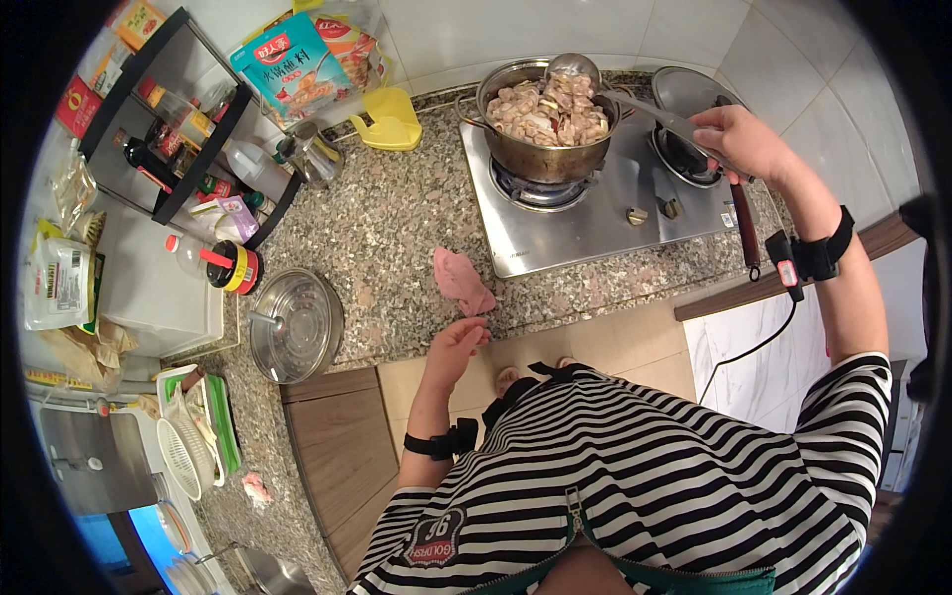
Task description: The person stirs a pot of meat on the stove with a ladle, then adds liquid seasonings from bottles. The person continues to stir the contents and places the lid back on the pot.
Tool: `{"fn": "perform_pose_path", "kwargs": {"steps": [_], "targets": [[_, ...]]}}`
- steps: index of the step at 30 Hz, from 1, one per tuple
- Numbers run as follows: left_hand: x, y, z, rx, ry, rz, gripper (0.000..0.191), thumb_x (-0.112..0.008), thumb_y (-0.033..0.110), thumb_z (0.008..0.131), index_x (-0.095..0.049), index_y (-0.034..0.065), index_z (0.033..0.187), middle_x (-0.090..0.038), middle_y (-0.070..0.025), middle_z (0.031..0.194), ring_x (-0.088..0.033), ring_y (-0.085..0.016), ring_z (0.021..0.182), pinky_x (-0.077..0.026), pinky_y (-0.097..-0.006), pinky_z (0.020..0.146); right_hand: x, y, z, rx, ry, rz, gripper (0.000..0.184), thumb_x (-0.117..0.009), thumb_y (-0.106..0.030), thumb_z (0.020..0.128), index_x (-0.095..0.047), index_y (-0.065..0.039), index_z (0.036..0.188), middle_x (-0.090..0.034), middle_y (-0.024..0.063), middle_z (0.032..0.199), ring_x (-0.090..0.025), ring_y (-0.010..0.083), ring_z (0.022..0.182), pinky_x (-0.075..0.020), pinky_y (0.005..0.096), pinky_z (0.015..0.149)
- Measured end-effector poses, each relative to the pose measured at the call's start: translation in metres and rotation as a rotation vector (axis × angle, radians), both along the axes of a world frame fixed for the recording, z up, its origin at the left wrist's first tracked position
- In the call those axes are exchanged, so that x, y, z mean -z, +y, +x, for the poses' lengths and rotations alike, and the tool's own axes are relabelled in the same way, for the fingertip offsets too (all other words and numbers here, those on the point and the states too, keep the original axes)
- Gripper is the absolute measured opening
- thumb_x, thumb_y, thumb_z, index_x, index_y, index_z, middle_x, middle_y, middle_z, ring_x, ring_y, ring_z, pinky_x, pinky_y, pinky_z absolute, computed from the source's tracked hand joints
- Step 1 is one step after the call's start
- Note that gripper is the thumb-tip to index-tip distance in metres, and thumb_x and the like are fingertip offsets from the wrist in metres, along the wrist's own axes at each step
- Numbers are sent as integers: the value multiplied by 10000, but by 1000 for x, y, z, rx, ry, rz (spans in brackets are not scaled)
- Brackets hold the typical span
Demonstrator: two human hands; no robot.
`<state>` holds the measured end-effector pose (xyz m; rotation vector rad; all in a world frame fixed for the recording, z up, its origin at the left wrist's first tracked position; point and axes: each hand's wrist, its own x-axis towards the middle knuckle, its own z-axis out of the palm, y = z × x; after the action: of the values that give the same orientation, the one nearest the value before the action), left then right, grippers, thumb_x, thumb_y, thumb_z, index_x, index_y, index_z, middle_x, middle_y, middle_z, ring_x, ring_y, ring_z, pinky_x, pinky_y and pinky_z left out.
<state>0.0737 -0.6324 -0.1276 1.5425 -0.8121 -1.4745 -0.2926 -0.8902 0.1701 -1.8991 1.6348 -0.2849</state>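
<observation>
My right hand (pixel 740 145) grips the long metal handle of a ladle (pixel 658 115). The ladle's round bowl rests among sliced meat (pixel 547 111) heaped in a two-handled steel pot (pixel 547 158), partly hiding what lies under it. That pot stands on the left burner of a steel gas hob (pixel 595 223); no flame can be made out. My left hand (pixel 457 348) hangs at the counter's front edge with its fingers curled together and nothing seen in them. Just beyond its fingertips lies a crumpled pink cloth (pixel 462 282) on the granite counter (pixel 401 245).
A glass lid (pixel 692 85) and a pan with a dark wooden handle (pixel 744 223) sit on the hob's right. At left are a steel bowl (pixel 297 327), a sauce jar (pixel 236 268) and a rack of bottles (pixel 171 201). A yellow scoop (pixel 390 123) lies behind.
</observation>
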Motion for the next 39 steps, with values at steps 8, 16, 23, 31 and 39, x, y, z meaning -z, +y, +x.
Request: {"fn": "perform_pose_path", "kwargs": {"steps": [8, 16, 23, 31, 39], "targets": [[1, 7, 7, 22, -4, 30, 265, -589, 182, 1032, -679, 76, 1258, -736, -22, 1068, -671, -113, 959, -486, -271, 797, 42, 49, 21, -224, 362, -710, 379, -667, -162, 912, -661, -123, 1288, -710, 196, 931, -700, 392, 844, -568, 478, 758], [-2, 9, 9, 9, -17, 57, 283, -586, 207, 1039, -666, 79, 1278, -737, -37, 1090, -673, -130, 997, -494, -286, 836, 61, 79, 19, -202, 441, -786, 465, -652, -135, 936, -601, -223, 1391, -619, 116, 879, -660, 360, 738, -543, 462, 635], [5, 8, 11, -3, -15, 63, 287, -591, 208, 1038, -663, 75, 1282, -737, -41, 1091, -675, -132, 995, -499, -284, 838, 75, 90, 15, -179, 289, -746, 439, -638, -155, 946, -596, -191, 1382, -632, 136, 891, -673, 371, 762, -555, 483, 663], [0, 7, 6, -13, -35, 81, 273, -598, 210, 1037, -675, 83, 1266, -740, -32, 1093, -685, -126, 983, -495, -281, 815, 65, 85, 6, -73, 88, -611, 413, -639, -172, 965, -615, -133, 1376, -640, 146, 796, -670, 290, 733, -534, 424, 657], [7, 12, 4, -14, -32, 89, 283, -587, 225, 1046, -670, 86, 1279, -737, -35, 1097, -679, -129, 997, -500, -297, 836, 42, 72, 11, 2, -103, -33, 432, -634, -158, 977, -605, -49, 1393, -680, 90, 768, -629, 147, 678, -522, 331, 680]]}}
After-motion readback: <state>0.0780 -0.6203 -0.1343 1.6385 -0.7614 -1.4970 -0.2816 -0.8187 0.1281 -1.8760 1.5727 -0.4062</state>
